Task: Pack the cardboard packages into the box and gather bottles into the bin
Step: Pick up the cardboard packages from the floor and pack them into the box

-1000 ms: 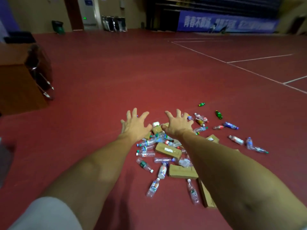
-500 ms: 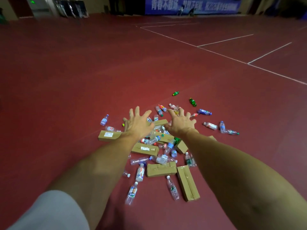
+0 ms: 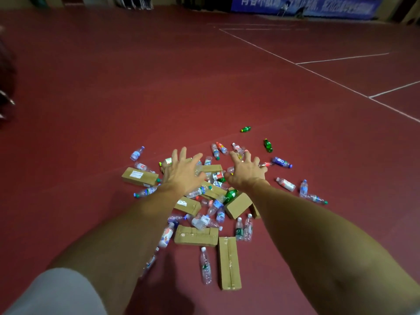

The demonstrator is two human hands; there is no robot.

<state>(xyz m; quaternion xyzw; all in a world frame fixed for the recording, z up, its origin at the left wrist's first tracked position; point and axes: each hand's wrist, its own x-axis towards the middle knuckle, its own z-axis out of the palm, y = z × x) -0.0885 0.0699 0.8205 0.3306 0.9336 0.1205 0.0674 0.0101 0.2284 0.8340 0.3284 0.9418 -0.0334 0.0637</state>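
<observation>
The long brown cardboard packages (image 3: 195,235) and the clear plastic bottles (image 3: 205,266) are mixed in one loose heap on the dark red sports floor (image 3: 113,98). Some bottles lie over packages, and a few small green bottles (image 3: 268,145) are scattered apart at the far right. Neither the box nor the bin is shown in the view, so the task is judged to be at its very beginning. The left hand (image 3: 181,172) and the right hand (image 3: 246,171) are held out side by side over the far part of the heap, with all fingers spread and straight, and nothing is grasped by either. Whether the heap is touched by them cannot be told. The step in hand is judged to be the reach toward a first item. For the next move, one item must be chosen and the fingers closed round it. The labelled package at the left border (image 3: 139,177), free at its edges, would probably be taken more easily than a buried one, and the round bottles may roll when a neighbour is disturbed. Much open floor is found around the heap on every side, marked only by white painted lines (image 3: 318,75) far to the right, and a blue banner (image 3: 306,6) is seen at the back wall.
</observation>
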